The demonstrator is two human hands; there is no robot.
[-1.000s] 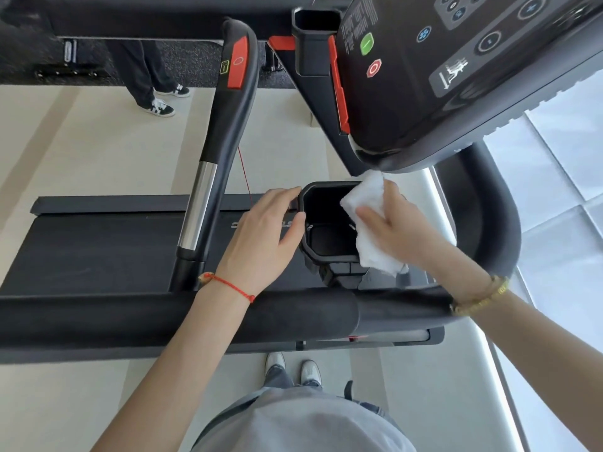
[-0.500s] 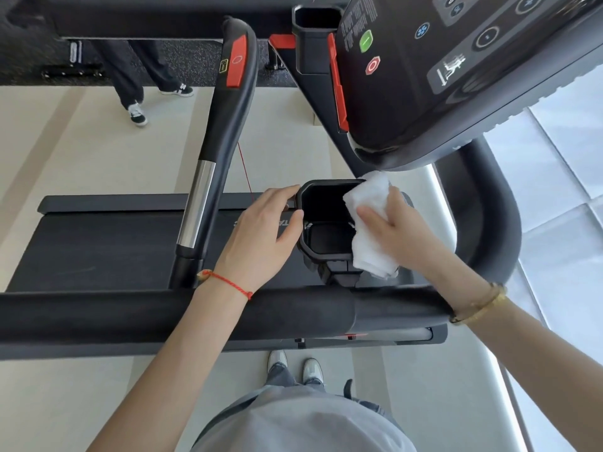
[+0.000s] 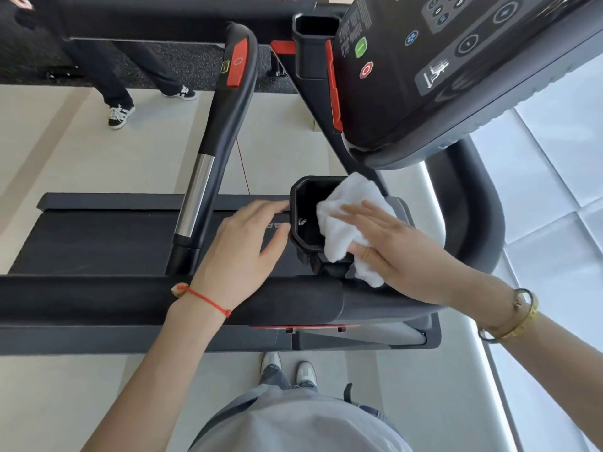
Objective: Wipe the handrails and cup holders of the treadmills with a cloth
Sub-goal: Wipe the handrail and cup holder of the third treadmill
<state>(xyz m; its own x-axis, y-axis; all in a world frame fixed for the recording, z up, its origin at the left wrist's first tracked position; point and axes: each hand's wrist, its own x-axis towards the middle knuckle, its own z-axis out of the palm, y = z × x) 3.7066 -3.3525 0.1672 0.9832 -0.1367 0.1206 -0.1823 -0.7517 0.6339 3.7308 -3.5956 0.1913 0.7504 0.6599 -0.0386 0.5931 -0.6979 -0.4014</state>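
Observation:
A black cup holder sits below the treadmill console. My right hand presses a crumpled white cloth over the holder's right rim and into its opening, fingers spread flat on the cloth. My left hand rests against the holder's left outer wall, thumb and fingertips touching it, steadying it. A black padded handrail crosses the view under both wrists. Another handrail with a chrome section and a red button runs up from it. A second cup holder stands at the top centre.
The console with green and red buttons overhangs the cup holder at the upper right. The treadmill belt lies to the left. Another person's legs and shoes stand on the floor at the upper left. My own shoes show below.
My right hand has flattened and pushed the cloth leftward, further over the cup holder's opening. My left hand stays against the holder's left side. The other person's feet have shifted.

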